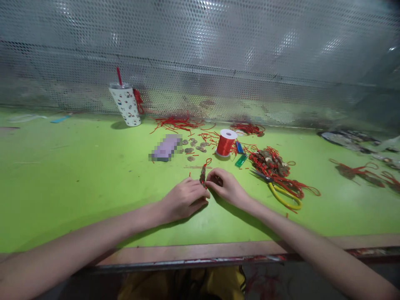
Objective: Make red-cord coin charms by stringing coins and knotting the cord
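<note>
Green tbl point(78, 179) — both hands point(186, 199) point(227, 187) at coin strand point(203, 173); scissors point(269, 180) to R.

Legible texts, labels, brands, numbers or signs: none, the cup point(127, 105) bearing small scattered motifs too fine to decipher, loose coins point(189, 150) too small to read, the mauve item point(168, 148) pixelated.

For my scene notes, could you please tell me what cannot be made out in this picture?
Head view: lower end of the coin string, hidden by the left hand.
Head view: whether the right hand pinches anything; too small.
Head view: markings on the loose coins; too small.
Head view: what the purple object shows; pixelated.
Head view: the rightmost red cords, cut off by the right edge.
</note>
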`<state>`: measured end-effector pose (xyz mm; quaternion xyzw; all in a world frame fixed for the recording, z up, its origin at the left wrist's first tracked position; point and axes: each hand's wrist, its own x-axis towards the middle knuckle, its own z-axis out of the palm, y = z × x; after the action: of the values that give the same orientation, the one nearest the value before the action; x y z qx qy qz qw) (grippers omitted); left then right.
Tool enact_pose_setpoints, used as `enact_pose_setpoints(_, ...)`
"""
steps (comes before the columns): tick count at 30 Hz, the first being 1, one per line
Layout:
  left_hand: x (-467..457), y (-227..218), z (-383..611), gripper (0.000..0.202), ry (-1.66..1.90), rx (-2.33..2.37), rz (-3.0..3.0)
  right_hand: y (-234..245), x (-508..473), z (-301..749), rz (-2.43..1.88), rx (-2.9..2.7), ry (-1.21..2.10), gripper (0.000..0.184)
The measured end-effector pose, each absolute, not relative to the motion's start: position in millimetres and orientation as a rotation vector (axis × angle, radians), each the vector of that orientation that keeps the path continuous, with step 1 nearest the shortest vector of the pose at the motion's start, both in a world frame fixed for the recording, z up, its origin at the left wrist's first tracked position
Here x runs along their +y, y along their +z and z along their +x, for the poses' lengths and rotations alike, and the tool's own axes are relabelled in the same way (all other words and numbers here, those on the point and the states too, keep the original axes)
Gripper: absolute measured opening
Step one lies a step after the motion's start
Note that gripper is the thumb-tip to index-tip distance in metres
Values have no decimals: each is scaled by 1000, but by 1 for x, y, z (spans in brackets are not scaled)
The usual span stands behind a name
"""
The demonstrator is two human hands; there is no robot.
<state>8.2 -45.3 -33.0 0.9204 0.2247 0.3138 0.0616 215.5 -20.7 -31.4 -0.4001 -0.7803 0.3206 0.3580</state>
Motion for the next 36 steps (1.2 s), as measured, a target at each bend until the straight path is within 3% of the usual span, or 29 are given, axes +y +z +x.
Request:
enact_pose_setpoints(10, -39, -24, 7, 13, 1022, 987, 2547, -31, -23, 215, -1003, -1993, 880, 7)
enact_pose_setpoints(16, -37, -31, 7, 29, 846, 1102, 2591, -32, -22, 217, -1008, -2012, 732, 8)
enact_pose_setpoints(25, -37, -29, 7, 31, 861, 1077, 2527, -37, -20, 220, -1061, -2118, 600, 7)
enact_pose_setpoints(32, -47, -20, 6, 6, 904, 1150, 2474, -34, -29, 220, -949, -2094, 416, 8)
enact_pose_setpoints(36, -49, -21, 8, 7, 818, 1195, 2429, -29, -34, 220, -796, -2171, 340, 9)
